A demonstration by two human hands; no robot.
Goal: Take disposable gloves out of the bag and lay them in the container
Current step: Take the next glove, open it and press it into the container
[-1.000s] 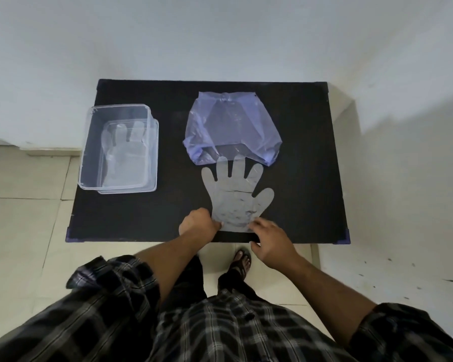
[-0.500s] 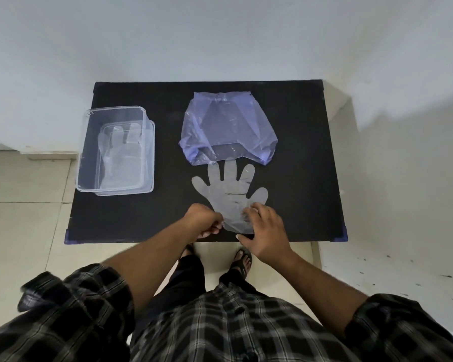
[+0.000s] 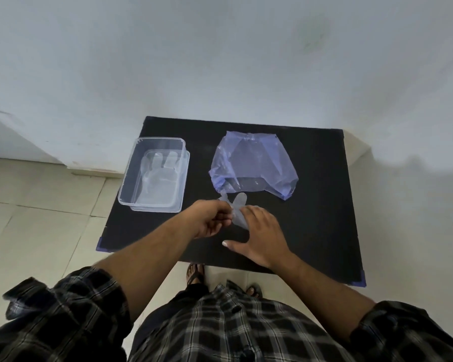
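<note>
While your left hand (image 3: 210, 218) pinches the thin clear glove (image 3: 238, 210) between thumb and fingertips, your right hand (image 3: 259, 235) is spread open, fingers apart and laid over the glove's lower part, gripping nothing that I can see. The glove sits bunched between the two hands on the black table (image 3: 322, 205), just in front of the mouth of the blue bag (image 3: 254, 165), with a couple of its finger tips poking up toward the bag.

Here's the danger: film this light clings. If your right palm lifts away with the glove stuck to it, the pinch on the left could lose the edge and the glove will crumple or drop. Watch too that a second glove isn't riding along; whether this is one layer or two can't be told from here.

The container (image 3: 131, 178) is off to your left, well apart from the hands, with one glove already lying flat inside. Carry across too fast and the loose film may flutter, fold on itself, or drape over the container's rim rather than settle flat. A sleeve brushing the light container could also shove it toward the table's edge.
</note>
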